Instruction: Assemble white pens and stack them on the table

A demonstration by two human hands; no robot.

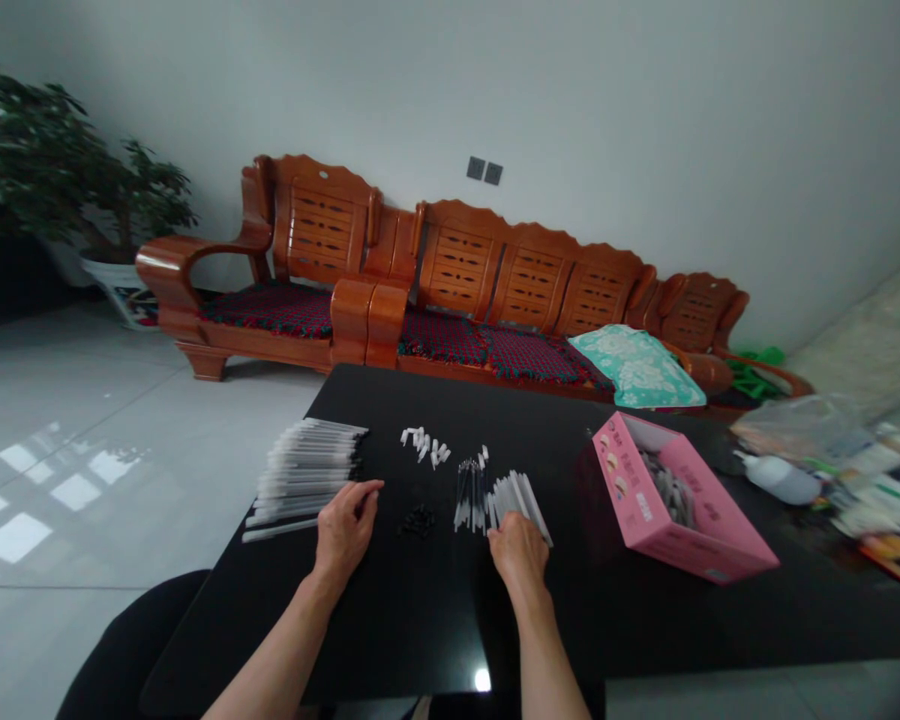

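My left hand (347, 525) is closed with thumb and fingertips pinched together, beside the black-tipped ends of a row of white pens (307, 470). Whatever it pinches, if anything, is too small to make out. On the right, my right hand (520, 548) curls over the near ends of a bundle of white pen barrels (521, 492), its fingers closed on a barrel and partly hidden. Just left of that bundle lie several thin dark refills (470, 495). Between my hands is a small heap of black caps (418, 520), with short white pieces (426, 444) scattered farther back.
A pink box (701, 495) with grey-white items inside stands on the black table (420, 640) to the right. Beyond it lie a white bottle (784, 480) and a clear plastic bag (795, 425). A wooden sofa (457, 265) runs along the table's far side.
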